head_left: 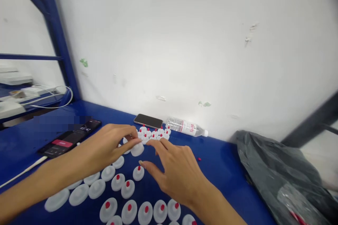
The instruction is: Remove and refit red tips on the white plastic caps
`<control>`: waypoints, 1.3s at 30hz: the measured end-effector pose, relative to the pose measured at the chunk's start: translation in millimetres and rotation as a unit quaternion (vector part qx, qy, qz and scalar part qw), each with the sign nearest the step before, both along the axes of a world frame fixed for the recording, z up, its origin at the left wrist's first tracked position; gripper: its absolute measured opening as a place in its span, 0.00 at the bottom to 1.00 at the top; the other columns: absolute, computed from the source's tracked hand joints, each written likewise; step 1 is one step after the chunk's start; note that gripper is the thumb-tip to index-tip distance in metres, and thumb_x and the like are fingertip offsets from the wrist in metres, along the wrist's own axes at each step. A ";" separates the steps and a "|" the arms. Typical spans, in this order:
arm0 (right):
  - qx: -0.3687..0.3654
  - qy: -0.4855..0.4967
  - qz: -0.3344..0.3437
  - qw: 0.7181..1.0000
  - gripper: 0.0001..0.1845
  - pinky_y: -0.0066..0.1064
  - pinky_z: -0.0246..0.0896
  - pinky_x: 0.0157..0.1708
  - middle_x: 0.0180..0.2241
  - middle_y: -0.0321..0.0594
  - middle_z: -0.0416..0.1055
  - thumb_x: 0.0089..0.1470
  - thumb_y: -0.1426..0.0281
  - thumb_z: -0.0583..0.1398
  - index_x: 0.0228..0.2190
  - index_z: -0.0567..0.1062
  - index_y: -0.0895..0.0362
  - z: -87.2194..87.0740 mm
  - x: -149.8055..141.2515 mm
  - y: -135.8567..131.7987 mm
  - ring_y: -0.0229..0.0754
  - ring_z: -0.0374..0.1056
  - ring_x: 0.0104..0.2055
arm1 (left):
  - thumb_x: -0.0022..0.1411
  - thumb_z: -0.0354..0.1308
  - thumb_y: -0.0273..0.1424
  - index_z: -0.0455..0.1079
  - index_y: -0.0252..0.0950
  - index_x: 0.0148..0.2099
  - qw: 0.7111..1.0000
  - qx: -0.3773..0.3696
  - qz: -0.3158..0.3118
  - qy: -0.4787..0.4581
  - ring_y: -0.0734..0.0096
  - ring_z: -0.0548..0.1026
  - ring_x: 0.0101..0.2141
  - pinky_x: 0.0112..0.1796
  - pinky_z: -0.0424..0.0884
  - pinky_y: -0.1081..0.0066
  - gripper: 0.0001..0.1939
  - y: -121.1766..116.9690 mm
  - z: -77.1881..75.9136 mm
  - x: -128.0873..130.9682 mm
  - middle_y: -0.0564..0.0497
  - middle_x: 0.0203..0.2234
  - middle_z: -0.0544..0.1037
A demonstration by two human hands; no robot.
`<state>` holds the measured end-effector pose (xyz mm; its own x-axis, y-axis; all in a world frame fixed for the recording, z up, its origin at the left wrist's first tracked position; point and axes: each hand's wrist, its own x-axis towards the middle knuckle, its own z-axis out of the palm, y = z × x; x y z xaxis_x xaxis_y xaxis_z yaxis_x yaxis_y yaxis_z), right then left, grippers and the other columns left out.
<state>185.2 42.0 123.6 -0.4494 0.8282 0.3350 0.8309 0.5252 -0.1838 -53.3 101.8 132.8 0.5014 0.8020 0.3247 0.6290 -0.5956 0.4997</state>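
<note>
The left grip pinches a white disc, broad end downward, exact axis unclear; the right grip is released, thumb parted.

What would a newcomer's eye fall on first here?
The red-tipped white discs spread over the blue table stand out first. Mid-picture, the left hand pinches a white disc, with the open right hand beside it. Behind them, a clear plastic bottle lies on its side near the wall.
</note>
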 end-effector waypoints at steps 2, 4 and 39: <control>0.026 -0.003 0.016 1.000 0.16 0.33 0.48 0.28 0.41 0.36 0.82 0.71 0.53 0.62 0.50 0.76 0.51 0.1 -8.1 5.3 0.48 0.80 0.34 | 0.74 0.56 0.45 0.80 0.42 0.38 0.999 -0.008 0.019 -0.032 0.67 0.76 0.28 0.30 0.67 0.70 0.17 -10.3 -0.6 7.9 0.53 0.30 0.84; 0.052 0.027 0.023 0.998 0.13 0.33 0.47 0.27 0.38 0.34 0.81 0.70 0.55 0.63 0.45 0.76 0.50 -2.9 -11.7 10.1 0.47 0.79 0.32 | 0.73 0.55 0.44 0.78 0.41 0.37 0.996 -0.022 0.041 -0.075 0.70 0.75 0.25 0.28 0.67 0.71 0.18 -19.8 -2.6 16.3 0.54 0.28 0.83; -0.014 0.073 0.134 0.988 0.28 0.31 0.70 0.36 0.34 0.35 0.83 0.79 0.55 0.44 0.37 0.78 0.47 -15.1 -11.9 -21.3 0.43 0.80 0.34 | 0.62 0.66 0.36 0.82 0.45 0.36 0.992 -0.111 0.027 -0.047 0.59 0.83 0.35 0.40 0.78 0.66 0.04 -81.3 -40.2 11.6 0.53 0.30 0.85</control>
